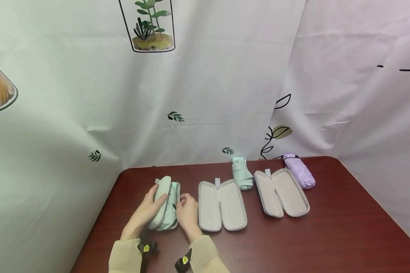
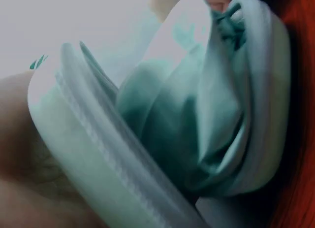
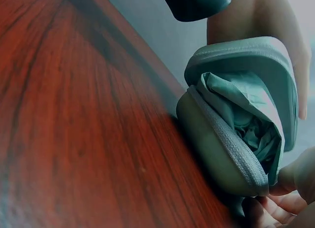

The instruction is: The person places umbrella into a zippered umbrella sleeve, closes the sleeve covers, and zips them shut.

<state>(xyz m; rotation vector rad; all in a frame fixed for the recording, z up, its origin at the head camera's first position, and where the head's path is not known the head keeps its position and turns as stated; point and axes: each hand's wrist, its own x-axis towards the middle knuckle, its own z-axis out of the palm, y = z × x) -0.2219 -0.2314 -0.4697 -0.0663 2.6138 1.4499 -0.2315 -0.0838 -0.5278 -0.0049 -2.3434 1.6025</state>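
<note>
A mint green zip case (image 1: 162, 193) lies at the table's left, half closed over a folded mint umbrella (image 1: 172, 214). My left hand (image 1: 149, 206) grips the case's lid from the left, fingers laid over its top. My right hand (image 1: 186, 212) is at the case's right edge, with curled fingers against the lower half. In the left wrist view the lid's zip rim (image 2: 98, 154) arches over the bunched umbrella fabric (image 2: 197, 124). In the right wrist view the case (image 3: 211, 139) gapes, with the umbrella (image 3: 241, 105) bulging out and my right fingertips (image 3: 295, 176) at its lower rim.
Two grey cases lie open flat on the red-brown table (image 1: 328, 235): one in the middle (image 1: 222, 206), one to the right (image 1: 281, 193). A second folded mint umbrella (image 1: 242, 173) and a lilac one (image 1: 298, 170) lie behind them. White printed curtains enclose the back and sides.
</note>
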